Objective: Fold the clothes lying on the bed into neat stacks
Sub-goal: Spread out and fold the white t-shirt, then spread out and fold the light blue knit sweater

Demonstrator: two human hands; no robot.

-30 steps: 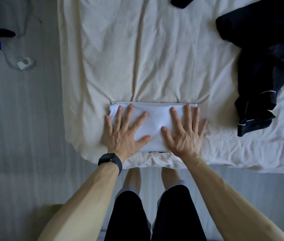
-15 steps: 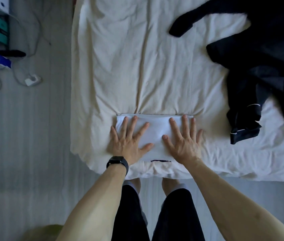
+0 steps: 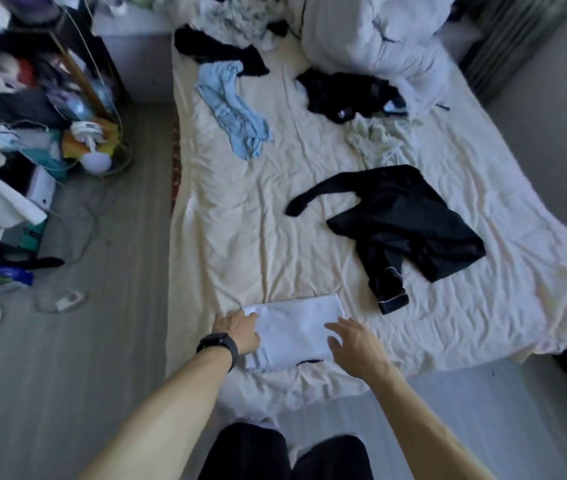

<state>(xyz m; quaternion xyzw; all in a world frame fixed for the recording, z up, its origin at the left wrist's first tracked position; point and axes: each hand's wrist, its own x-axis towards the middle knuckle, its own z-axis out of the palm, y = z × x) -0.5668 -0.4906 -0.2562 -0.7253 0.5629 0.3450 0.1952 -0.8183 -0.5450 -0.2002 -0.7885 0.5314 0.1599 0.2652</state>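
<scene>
**One white piece folded, a bed of loose clothes to go**

Head view: A folded white garment (image 3: 296,327) lies as a flat rectangle on the near edge of the bed (image 3: 240,220), straight in front of the person. The left hand (image 3: 237,332), with a dark watch (image 3: 219,344) on its wrist, sits at the garment's left edge. Its fingers touch the cloth there, but whether they pinch the edge or only rest on it cannot be told. The right hand (image 3: 355,344) is over the garment's right side with its fingers spread and relaxed, holding nothing.

The fold on this piece looks finished, so the step in hand is probably squaring it off or setting it aside as the base of a stack. Much of the task remains. A black garment (image 3: 403,220) sprawls just beyond and to the right, one sleeve thrown out to the left. Farther off lie a light blue garment (image 3: 237,112), a pale crumpled piece (image 3: 375,136) and more dark clothes (image 3: 344,91), all unfolded.

The next move likely calls for a reach to the nearest loose piece, the black one. It would need dragging onto bare sheet and spreading flat, sleeves straightened, without disturbing the white rectangle.
</scene>
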